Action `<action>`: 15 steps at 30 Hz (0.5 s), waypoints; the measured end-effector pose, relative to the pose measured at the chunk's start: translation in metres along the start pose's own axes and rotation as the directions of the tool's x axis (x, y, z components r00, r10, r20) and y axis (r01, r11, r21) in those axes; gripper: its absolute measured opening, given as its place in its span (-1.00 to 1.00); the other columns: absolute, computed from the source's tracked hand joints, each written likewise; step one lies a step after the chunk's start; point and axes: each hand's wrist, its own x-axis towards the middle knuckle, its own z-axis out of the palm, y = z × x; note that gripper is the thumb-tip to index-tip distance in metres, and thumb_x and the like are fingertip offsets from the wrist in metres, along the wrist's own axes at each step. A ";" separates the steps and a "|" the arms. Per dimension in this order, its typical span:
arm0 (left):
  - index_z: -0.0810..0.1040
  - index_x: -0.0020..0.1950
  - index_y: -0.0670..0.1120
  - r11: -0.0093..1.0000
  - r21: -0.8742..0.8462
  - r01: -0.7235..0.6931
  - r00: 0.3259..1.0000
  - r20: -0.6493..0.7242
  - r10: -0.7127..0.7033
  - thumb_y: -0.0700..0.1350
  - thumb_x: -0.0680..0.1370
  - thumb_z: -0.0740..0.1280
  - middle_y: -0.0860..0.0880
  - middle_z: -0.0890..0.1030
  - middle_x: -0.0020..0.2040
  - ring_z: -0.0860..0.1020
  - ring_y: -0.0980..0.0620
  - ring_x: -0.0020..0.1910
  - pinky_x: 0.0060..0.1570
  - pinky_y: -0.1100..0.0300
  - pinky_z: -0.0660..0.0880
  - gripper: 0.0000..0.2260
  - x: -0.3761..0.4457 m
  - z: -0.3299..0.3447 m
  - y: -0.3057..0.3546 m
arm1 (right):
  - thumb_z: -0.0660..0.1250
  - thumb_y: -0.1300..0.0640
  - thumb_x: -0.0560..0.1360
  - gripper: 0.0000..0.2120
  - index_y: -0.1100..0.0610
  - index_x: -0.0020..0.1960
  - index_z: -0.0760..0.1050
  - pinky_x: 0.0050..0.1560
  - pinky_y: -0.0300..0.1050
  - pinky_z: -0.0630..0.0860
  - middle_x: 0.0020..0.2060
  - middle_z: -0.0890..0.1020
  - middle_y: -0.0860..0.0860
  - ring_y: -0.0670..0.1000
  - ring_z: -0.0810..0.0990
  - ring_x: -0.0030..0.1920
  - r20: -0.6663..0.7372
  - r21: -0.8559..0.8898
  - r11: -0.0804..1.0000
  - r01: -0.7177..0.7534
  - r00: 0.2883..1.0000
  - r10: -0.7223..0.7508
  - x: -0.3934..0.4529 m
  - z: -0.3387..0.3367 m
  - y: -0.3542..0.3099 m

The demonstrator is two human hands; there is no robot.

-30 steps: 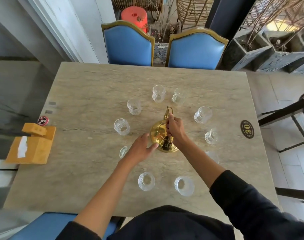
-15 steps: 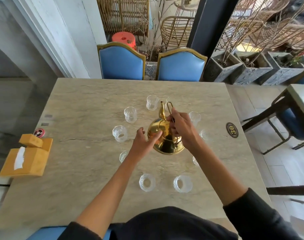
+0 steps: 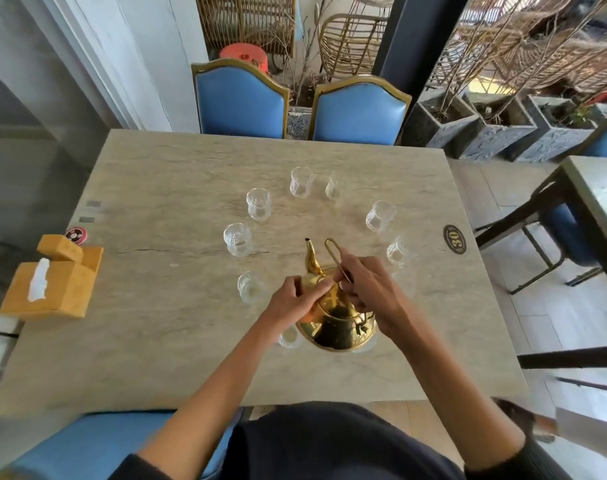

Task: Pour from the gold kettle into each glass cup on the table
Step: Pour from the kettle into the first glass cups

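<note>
The gold kettle (image 3: 335, 323) hangs in the air above the near part of the marble table (image 3: 163, 306), its spout pointing away from me. My right hand (image 3: 371, 292) grips its thin wire handle. My left hand (image 3: 291, 299) presses against the kettle's lid and left shoulder. Several clear glass cups stand in a ring on the table, among them one at the far side (image 3: 300, 181), one at the left (image 3: 238, 239) and one at the right (image 3: 380, 216). The kettle partly hides the nearest cups (image 3: 290, 336).
A yellow tissue box (image 3: 49, 289) and a small round red item (image 3: 76, 234) lie near the table's left edge. A black oval number plate (image 3: 455, 238) sits at the right edge. Two blue chairs (image 3: 239, 98) stand behind the table; another table (image 3: 596, 192) stands to the right.
The kettle has been lifted off the table and drawn toward me, over the near cups. My left hand went from beside the kettle onto its lid. The camera has tilted up.
</note>
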 end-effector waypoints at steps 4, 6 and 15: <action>0.42 0.47 -0.03 0.998 -0.046 0.048 0.999 0.001 -0.048 0.43 0.46 0.50 -0.07 0.67 0.26 0.72 0.02 0.08 -0.07 0.26 0.61 -0.22 -0.014 0.016 -0.015 | 0.15 -0.01 0.70 -0.55 0.21 -0.20 0.57 -0.48 -0.21 0.26 -0.46 0.42 -0.02 -0.08 0.34 -0.47 0.041 -0.090 0.995 0.032 0.999 -0.029 -0.016 -0.001 0.019; 0.42 0.47 -0.03 0.995 -0.084 0.062 0.998 -0.008 -0.063 0.41 0.46 0.52 -0.05 0.66 0.28 0.73 0.04 0.10 -0.14 0.31 0.60 -0.23 -0.022 0.025 -0.022 | 0.17 0.02 0.69 -0.57 0.30 -0.15 0.58 -0.48 -0.20 0.26 -0.46 0.41 -0.02 -0.07 0.34 -0.47 0.046 -0.113 0.993 0.041 0.998 -0.036 -0.023 -0.004 0.028; 0.43 0.48 0.00 0.978 -0.180 0.102 0.994 -0.024 -0.108 0.71 0.01 0.50 -0.03 0.68 0.29 0.70 0.01 0.22 0.21 0.04 0.67 0.23 -0.061 0.070 -0.056 | 0.19 0.08 0.66 -0.68 0.19 -0.16 0.58 -0.45 -0.13 0.22 -0.51 0.40 -0.08 -0.07 0.31 -0.49 0.119 -0.134 0.991 0.023 0.993 -0.007 -0.052 -0.020 0.063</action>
